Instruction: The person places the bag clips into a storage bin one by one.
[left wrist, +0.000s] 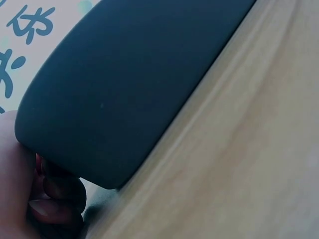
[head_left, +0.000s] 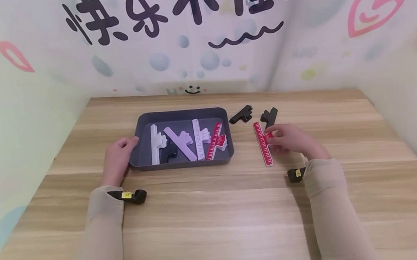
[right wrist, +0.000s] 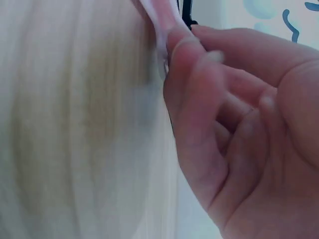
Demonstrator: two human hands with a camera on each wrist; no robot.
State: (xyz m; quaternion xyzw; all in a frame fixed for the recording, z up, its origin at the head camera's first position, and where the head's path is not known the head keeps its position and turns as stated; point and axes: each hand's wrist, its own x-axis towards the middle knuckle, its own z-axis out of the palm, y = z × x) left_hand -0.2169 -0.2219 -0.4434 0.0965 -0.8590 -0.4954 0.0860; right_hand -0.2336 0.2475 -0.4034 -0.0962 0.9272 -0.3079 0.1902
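My left hand [head_left: 120, 158] holds the left end of a dark grey tray [head_left: 182, 164], its thumb at the rim; in the left wrist view curled fingers [left wrist: 52, 209] show beside the tray's corner. My right hand [head_left: 290, 140] pinches the handle of a red ruler-edged clip [head_left: 262, 144] right of the tray. Most of that handle is hidden by the fingers. Inside the tray lie a white clip [head_left: 154, 144], a purple clip [head_left: 180, 142], a pale lilac clip [head_left: 197, 139], another red clip [head_left: 214, 141] and a black clip [head_left: 171, 150].
Two more black clips lie on the wooden table [head_left: 216, 223]: one [head_left: 242, 114] by the tray's back right corner, another [head_left: 269, 117] just behind the right hand. A printed wall covering [head_left: 203, 65] rises behind the table's back edge, with pale walls at both sides.
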